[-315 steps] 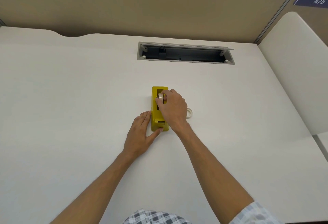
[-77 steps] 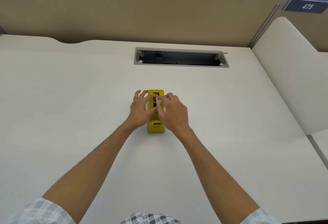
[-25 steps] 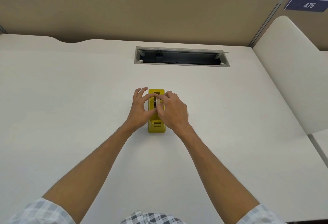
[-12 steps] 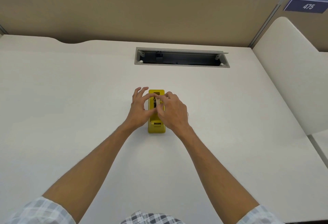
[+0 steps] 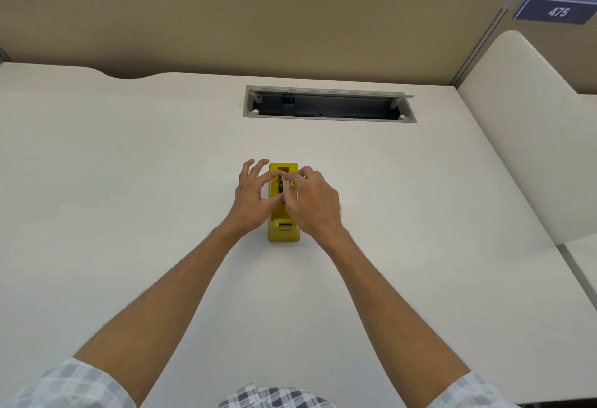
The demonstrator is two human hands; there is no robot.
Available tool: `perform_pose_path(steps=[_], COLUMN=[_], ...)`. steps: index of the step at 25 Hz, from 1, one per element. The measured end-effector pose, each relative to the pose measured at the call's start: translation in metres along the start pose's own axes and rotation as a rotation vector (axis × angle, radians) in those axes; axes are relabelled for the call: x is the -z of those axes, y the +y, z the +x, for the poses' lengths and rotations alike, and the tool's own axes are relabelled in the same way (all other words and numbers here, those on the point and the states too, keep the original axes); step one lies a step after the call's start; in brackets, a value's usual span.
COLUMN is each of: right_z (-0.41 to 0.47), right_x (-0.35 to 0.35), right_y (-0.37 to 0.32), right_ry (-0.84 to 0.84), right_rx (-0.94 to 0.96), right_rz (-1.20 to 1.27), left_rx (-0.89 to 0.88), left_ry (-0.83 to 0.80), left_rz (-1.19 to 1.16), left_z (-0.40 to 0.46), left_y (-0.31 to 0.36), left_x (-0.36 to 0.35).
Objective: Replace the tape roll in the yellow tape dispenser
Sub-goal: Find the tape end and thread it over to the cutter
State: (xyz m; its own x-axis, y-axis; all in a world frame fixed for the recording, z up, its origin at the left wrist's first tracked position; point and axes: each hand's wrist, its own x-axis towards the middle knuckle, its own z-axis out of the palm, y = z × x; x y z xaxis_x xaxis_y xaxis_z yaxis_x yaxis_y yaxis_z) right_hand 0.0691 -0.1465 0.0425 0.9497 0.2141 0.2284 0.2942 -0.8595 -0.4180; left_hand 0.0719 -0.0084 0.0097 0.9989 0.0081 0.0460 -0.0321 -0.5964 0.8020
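Dispenser (image 5: 283, 230), yellow, sits mid-desk (image 5: 129, 181) with its cutter end toward me, nearer than the open cable tray (image 5: 329, 117). Both of my hands meet over its roll slot. My left hand (image 5: 253, 201) curls index finger and thumb around the tape roll (image 5: 280, 185) from the left; its other fingers are spread. My right hand (image 5: 315, 206) pinches the roll from the right, fingers bent. Roll sits partly within the slot; full seating cannot be judged.

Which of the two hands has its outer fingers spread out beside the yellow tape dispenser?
The left hand: its outer fingers fan out past the left side of the yellow tape dispenser, while the right hand keeps its fingers curled in over the roll area.
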Motion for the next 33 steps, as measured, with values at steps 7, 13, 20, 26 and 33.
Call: perform_pose_path(steps=[7, 13, 20, 26, 33], right_z=[0.000, 0.000, 0.005, 0.008, 0.010], right_x=[-0.002, 0.000, 0.000, -0.003, -0.001], right_y=[0.001, 0.003, 0.006, 0.007, 0.010], right_ry=[-0.010, -0.017, -0.094, -0.149, -0.188], right_rx=[-0.001, 0.013, 0.027, 0.047, 0.068], right_rz=[-0.015, -0.015, -0.041, -0.074, -0.086], left_rx=[-0.008, 0.004, -0.001, -0.015, 0.004], left_ry=[0.028, 0.012, 0.037, 0.029, 0.000], left_rz=[-0.036, 0.005, -0.008, 0.051, 0.017], left_z=[-0.008, -0.004, -0.002, 0.001, 0.001], left_y=[0.003, 0.003, 0.005, 0.002, 0.001], left_x=[-0.004, -0.001, -0.001, -0.001, -0.001])
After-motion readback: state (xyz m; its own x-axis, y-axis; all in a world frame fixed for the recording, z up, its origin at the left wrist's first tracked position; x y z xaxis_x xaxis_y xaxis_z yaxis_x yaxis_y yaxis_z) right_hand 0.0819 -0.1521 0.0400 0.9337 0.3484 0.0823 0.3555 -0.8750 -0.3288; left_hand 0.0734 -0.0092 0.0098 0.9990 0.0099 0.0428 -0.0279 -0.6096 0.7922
